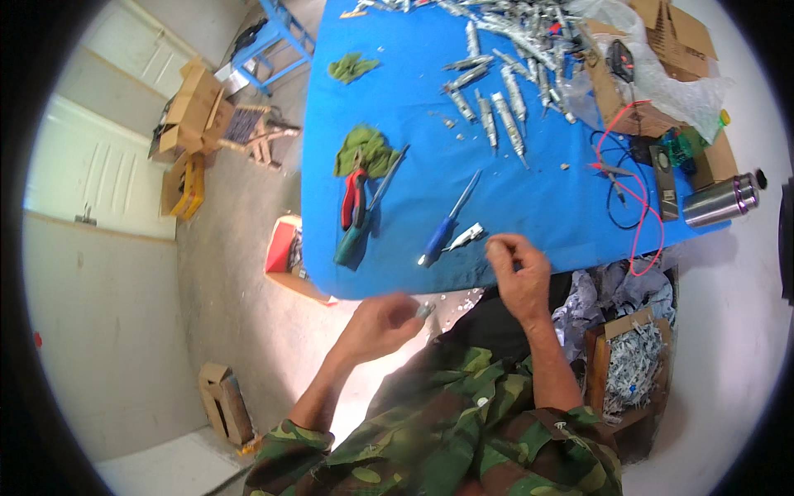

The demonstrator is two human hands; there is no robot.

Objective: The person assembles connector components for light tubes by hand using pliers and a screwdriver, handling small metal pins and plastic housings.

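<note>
In the lower middle of the frame, the left grip (382, 326), blurred, pinches a small greyish piece (425, 310) at its fingertips, off the edge of the tabletop (546, 219). The right grip (523, 279), right of centre, has its fingers curled; whether it grasps anything I cannot tell. Just left of it lie a small silvery part (467, 237) and a blue-handled screwdriver (447, 223). Farther left, red-handled pliers (354, 198) touch a green cloth (379, 153); silvery parts (517, 41) heap up at the upper right.
</note>
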